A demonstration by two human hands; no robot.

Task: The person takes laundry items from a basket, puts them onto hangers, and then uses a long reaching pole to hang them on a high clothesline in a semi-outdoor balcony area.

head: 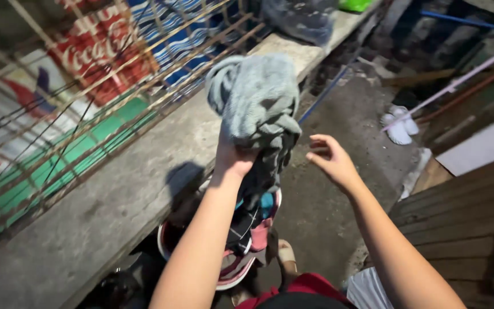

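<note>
Your left hand (234, 157) is clamped on the wet grey wrung cloth (255, 106) raised above the round red-rimmed laundry basin (232, 274); right-hand fingers (322, 150) spread apart beside it—grip lower, firmly.

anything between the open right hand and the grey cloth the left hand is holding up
Nothing visible does. The right hand is open beside the grey cloth, with only bare air between its fingers and the hanging folds. The left hand has its grip on the cloth from below, on the far side.
</note>
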